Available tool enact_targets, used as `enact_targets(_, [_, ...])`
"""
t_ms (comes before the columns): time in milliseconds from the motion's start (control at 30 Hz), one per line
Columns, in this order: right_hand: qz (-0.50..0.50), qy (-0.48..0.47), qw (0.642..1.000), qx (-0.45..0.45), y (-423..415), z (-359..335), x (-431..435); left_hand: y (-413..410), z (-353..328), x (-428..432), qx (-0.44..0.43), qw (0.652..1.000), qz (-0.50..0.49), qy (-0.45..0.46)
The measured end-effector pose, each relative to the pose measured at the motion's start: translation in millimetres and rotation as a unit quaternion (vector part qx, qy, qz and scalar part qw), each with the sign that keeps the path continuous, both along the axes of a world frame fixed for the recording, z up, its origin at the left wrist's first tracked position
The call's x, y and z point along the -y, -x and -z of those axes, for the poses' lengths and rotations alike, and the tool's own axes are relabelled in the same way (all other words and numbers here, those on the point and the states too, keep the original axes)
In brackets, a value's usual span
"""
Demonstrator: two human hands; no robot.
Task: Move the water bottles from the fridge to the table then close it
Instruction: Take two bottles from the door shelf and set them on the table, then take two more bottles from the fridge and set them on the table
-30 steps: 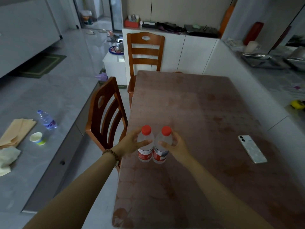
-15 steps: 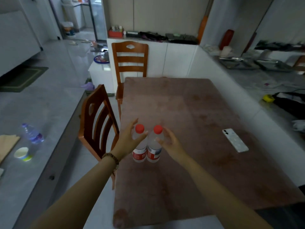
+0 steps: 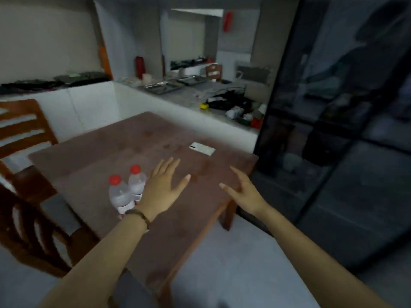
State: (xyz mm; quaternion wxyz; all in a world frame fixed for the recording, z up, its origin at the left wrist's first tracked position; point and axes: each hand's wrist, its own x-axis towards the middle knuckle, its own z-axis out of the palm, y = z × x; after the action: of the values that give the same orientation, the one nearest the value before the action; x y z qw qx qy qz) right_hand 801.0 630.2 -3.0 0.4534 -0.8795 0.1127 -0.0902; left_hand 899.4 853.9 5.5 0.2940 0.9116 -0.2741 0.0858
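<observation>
Two clear water bottles with red caps, one [image 3: 119,194] nearer and one [image 3: 136,181] behind it, stand upright side by side on the brown table [image 3: 142,138]. My left hand [image 3: 162,187] hovers just right of them with fingers spread, holding nothing. My right hand [image 3: 242,190] is open too, above the table's right edge, fingers relaxed. The dark glossy fridge [image 3: 333,130] fills the right side of the view; I cannot tell from here whether its door stands open.
A white phone [image 3: 202,148] lies on the table beyond my hands. Wooden chairs [image 3: 24,196] stand at the left. A grey counter [image 3: 200,96] with trays and clutter runs behind the table. Pale floor lies between table and fridge.
Both hands have let go of the two bottles, which now stand alone on the table. My view has swung right, bringing the fridge into sight, and my hands moved right.
</observation>
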Motion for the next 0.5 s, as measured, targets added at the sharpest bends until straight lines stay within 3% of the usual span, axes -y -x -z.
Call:
enact_targets(167, [0.119, 0.087, 0.989, -0.013, 147.1, -31.5, 40.3, 77.4, -2.7, 70.4, -0.087, 0.983, 0.149, -0.067])
enact_targets(500, [0.223, 0.102, 0.968, -0.044, 428.1, -61.9, 51.0, 321.0, -57.3, 185.4, -0.046, 0.937, 0.319, -0.135])
